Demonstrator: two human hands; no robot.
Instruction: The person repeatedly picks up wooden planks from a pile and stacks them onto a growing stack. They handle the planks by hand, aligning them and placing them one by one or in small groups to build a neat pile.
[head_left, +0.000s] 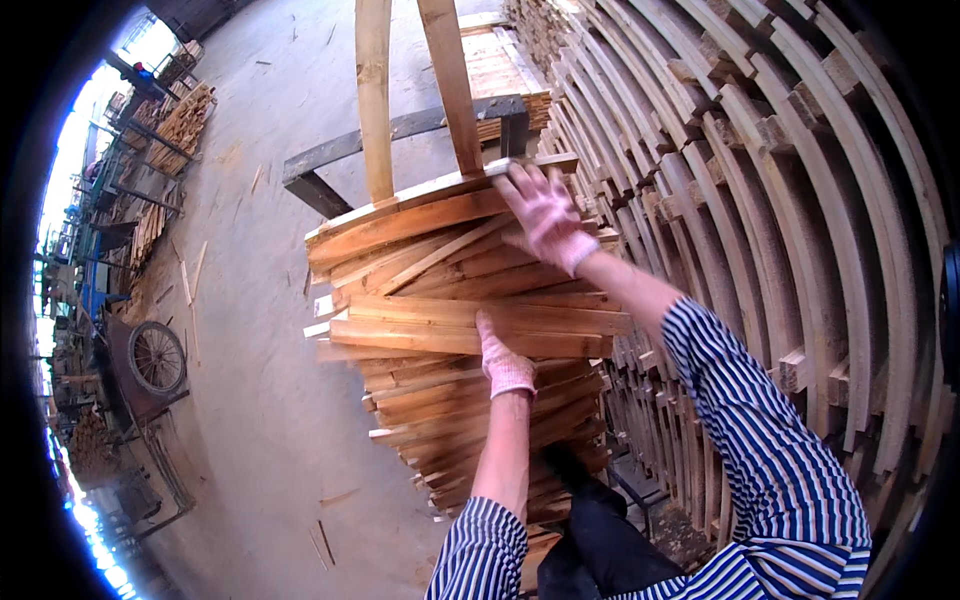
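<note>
1. Both hands are apart, in pale pink knitted gloves. Right hand (548,215): fingers spread, not clamped, over the far edge of the stacked planks; contact is unclear. Left hand (505,362): against the near upper planks, one digit pointing away from the body; its other fingers are hidden, so I cannot tell whether it grips.
2. Smooth grey concrete floor (270,350) spreads along the left.
3. Tall pile of long, pale wooden boards (800,230), layered with short spacer blocks, fills the right side.
4. Crooked stack of orange-brown wooden planks (440,385) stands centrally, directly before the person, between floor and pile; its plank ends jut unevenly.
5. Two long, pale yellow wooden boards (373,100) run away from the stack's far edge, crossing a dark grey metal frame (410,124). The right hand is just beside the right one's near end.
6. Narrow, light wooden strip (450,252) lies diagonally between the hands.
7. Thin wooden scraps (328,540) lie on the floor.
8. Step in hand, as I judge it: handling planks on top of the stack. Any lift from here would call for a firm hold at both sides and care with loose neighbours.
</note>
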